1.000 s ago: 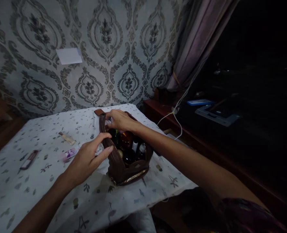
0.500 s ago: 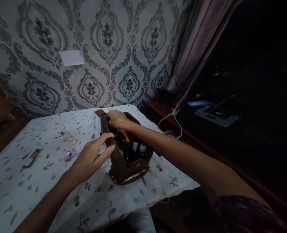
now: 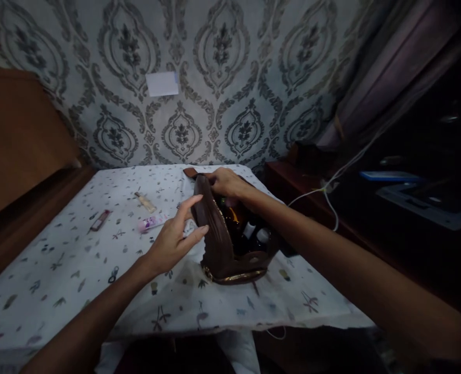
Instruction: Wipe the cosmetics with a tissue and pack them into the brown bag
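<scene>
A brown zippered bag [image 3: 214, 228] stands open on the cloth-covered table. Inside it I make out an amber bottle [image 3: 235, 215] and dark bottles with pale caps, one white cap [image 3: 263, 236] near the front. My right hand [image 3: 228, 184] reaches in at the far end of the bag; its fingertips are hidden behind the rim, so what they hold does not show. My left hand [image 3: 178, 234] is open beside the bag's left wall, thumb and forefinger apart, fingertips at or very close to the leather.
Left of the bag lie a pink-and-white tube [image 3: 152, 222], a small beige tube [image 3: 145, 201] and a dark reddish flat item [image 3: 100, 221]. White cables [image 3: 333, 208] hang at the right beside a dark red cabinet [image 3: 275, 176]. Brown wooden furniture [image 3: 23, 140] borders the left.
My view has swung left, so the bag appears further right. My left fingertips have shifted from the bag's rim to its outer side. My right hand stays at the far end.
</scene>
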`<state>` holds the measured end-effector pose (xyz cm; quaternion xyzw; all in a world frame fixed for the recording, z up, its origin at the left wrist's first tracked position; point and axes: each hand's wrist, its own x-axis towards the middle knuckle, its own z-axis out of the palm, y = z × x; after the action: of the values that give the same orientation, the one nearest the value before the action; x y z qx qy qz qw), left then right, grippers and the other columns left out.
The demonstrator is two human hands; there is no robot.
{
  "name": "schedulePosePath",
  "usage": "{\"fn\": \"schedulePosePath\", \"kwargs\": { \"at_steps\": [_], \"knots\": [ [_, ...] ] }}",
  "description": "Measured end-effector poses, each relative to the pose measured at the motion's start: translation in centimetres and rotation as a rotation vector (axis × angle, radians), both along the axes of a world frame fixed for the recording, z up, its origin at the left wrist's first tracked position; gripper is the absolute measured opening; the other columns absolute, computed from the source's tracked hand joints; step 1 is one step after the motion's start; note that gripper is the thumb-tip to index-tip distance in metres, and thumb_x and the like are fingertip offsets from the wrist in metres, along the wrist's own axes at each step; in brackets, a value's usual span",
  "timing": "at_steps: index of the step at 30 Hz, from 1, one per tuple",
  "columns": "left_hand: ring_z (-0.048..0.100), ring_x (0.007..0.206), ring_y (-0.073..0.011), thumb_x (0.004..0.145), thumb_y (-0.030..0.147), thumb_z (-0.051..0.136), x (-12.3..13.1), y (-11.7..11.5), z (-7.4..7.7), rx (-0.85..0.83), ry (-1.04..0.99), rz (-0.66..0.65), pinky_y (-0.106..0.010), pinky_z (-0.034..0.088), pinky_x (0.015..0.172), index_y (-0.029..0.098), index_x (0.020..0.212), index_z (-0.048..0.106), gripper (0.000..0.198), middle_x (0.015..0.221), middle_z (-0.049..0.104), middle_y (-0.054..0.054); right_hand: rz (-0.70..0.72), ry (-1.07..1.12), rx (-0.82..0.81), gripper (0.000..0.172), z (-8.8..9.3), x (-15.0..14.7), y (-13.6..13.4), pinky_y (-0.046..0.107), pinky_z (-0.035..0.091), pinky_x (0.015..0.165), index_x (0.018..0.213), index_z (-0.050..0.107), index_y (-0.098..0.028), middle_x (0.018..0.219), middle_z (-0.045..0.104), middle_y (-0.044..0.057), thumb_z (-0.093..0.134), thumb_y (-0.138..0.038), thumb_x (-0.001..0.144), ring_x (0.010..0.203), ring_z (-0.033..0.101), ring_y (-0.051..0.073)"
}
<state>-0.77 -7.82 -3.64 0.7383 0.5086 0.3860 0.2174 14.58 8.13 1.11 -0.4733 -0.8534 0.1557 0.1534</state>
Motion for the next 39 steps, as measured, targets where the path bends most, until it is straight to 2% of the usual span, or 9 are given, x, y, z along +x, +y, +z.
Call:
{"fn": "schedulePosePath", "kwargs": {
  "at_steps": [3,6,11,15,19,22,28,33,39],
  "knots": [
    [0.06,0.074,-0.0177,0.095,0.047,0.048,-3.5,0.3,-1.3,-0.027,0.076,0.15,-0.026,0.044,0.062,0.019,0.132,0.049,0.047,0.092,0.065,-0.003,0.014,-0.002,0.094,0.009,0.5,1.0,-0.3,0.027,0.046,0.058,0.077,0.071,-0.017,0.062,0.063,0.002,0.064,-0.023,0.079,0.06,0.061,0.017],
    [0.064,0.097,-0.0219,0.095,0.045,0.042,-8.5,2.0,-2.3,-0.078,0.235,0.257,-0.027,0.048,0.078,0.02,0.103,0.065,0.035,0.106,0.07,-0.005,0.035,0.122,0.287,0.009,1.2,2.1,-1.8,0.032,0.051,0.064,0.077,0.071,-0.02,0.071,0.068,0.005,0.065,-0.026,0.081,0.067,0.065,0.021],
    [0.065,0.101,-0.0256,0.091,0.035,0.044,-15.7,6.6,-4.0,-0.245,0.387,0.591,-0.031,0.047,0.085,0.017,0.111,0.068,0.036,0.111,0.073,-0.008,0.127,0.511,0.527,0.011,1.6,2.4,-9.1,0.037,0.055,0.073,0.095,0.072,-0.023,0.09,0.073,0.007,0.062,-0.025,0.089,0.082,0.069,0.023],
    [0.065,0.107,-0.0302,0.092,0.043,0.045,-17.6,10.2,-5.4,-0.387,0.46,0.785,-0.034,0.048,0.081,0.017,0.112,0.069,0.041,0.113,0.073,-0.014,0.41,0.635,0.509,0.017,-0.7,0.3,-15.2,0.037,0.057,0.08,0.099,0.068,-0.022,0.092,0.074,0.007,0.056,-0.013,0.092,0.088,0.069,0.021],
    [0.064,0.112,-0.0369,0.088,0.061,0.051,-17.2,13.1,-6.1,-0.489,0.516,0.862,-0.039,0.049,0.082,0.013,0.108,0.07,0.056,0.114,0.072,-0.021,0.596,0.564,0.376,0.013,-5.2,-2.5,-17.4,0.032,0.057,0.073,0.097,0.067,-0.016,0.089,0.073,0.009,0.055,-0.012,0.094,0.081,0.066,0.018],
    [0.063,0.117,-0.0377,0.084,0.057,0.063,-16.7,14.4,-6.2,-0.536,0.555,0.838,-0.042,0.05,0.089,0.011,0.108,0.07,0.052,0.117,0.07,-0.021,0.553,0.548,0.237,0.015,-7.9,-4.0,-17.1,0.031,0.056,0.072,0.09,0.068,-0.016,0.083,0.071,0.008,0.055,-0.016,0.095,0.079,0.066,0.018],
    [0.064,0.107,-0.0247,0.094,0.035,0.063,-17.4,13.5,-5.3,-0.584,0.579,0.726,-0.042,0.056,0.088,0.016,0.124,0.06,0.036,0.123,0.063,-0.011,0.328,0.606,-0.22,0.015,-10.4,-5.8,-15.0,0.029,0.053,0.071,0.094,0.07,-0.016,0.086,0.072,0.006,0.056,-0.017,0.088,0.08,0.067,0.017],
    [0.066,0.091,-0.0225,0.089,0.033,0.058,-18.3,8.5,-3.4,-0.407,0.563,0.437,-0.028,0.048,0.074,0.018,0.11,0.067,0.028,0.094,0.071,-0.003,0.129,0.922,-0.629,0.031,-12.7,-8.0,-12.9,0.024,0.049,0.054,0.109,0.063,-0.015,0.079,0.062,0.0,0.062,-0.032,0.083,0.067,0.064,0.014],
    [0.062,0.09,-0.02,0.093,0.037,0.052,-15.7,1.5,-2.3,-0.106,0.648,0.01,-0.027,0.042,0.074,0.023,0.104,0.066,0.022,0.1,0.068,-0.002,0.034,1.113,-0.732,0.051,-13.5,-10.1,-11.8,0.021,0.043,0.048,0.118,0.058,-0.022,0.08,0.062,-0.002,0.071,-0.049,0.077,0.062,0.063,0.012]
  ]
}}
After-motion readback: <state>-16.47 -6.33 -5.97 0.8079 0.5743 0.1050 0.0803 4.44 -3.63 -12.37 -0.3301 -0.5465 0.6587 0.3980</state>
